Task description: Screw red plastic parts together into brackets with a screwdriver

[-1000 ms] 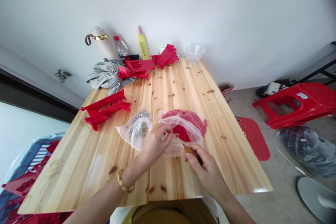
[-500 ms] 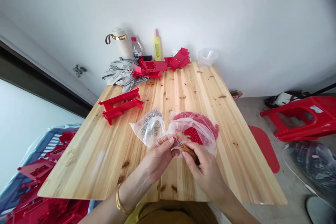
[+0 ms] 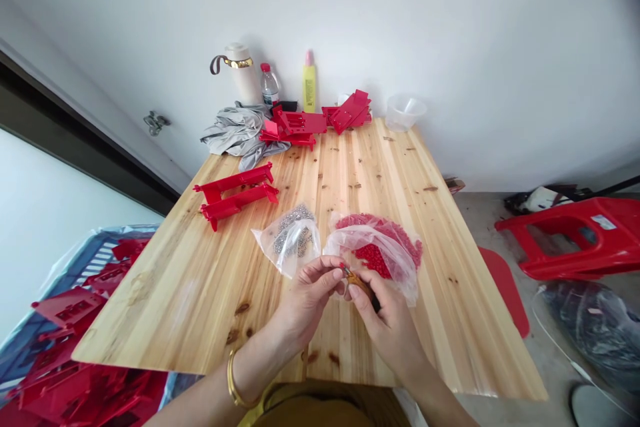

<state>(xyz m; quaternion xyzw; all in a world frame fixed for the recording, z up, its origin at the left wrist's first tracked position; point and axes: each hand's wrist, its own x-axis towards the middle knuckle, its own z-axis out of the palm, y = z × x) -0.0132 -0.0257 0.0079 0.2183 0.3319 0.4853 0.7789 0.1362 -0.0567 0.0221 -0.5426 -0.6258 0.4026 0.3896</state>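
My right hand (image 3: 383, 310) is closed round the wooden handle of a small screwdriver-like tool (image 3: 361, 285), its metal tip pointing left. Between the fingertips of my left hand (image 3: 315, 290) a tiny red plastic piece (image 3: 343, 265) is pinched, right at the tool's tip. Whether the tip sits inside the piece is too small to tell. Just beyond my hands lie two clear plastic bags: one with small metal parts (image 3: 296, 230), the other with many small red pieces (image 3: 375, 259).
Red plastic frames (image 3: 237, 193) lie on the wooden table (image 3: 190, 300), more at the back beside a grey cloth (image 3: 233, 130). A white jug (image 3: 245, 80), bottle (image 3: 270, 87), yellow bottle (image 3: 309, 87) and clear tub (image 3: 403, 113) stand along the wall. A blue basket (image 3: 90, 260) holds red parts.
The tool's tip and the red piece have come closer together, with my left fingers now nearer the handle. The whole view has shifted slightly.
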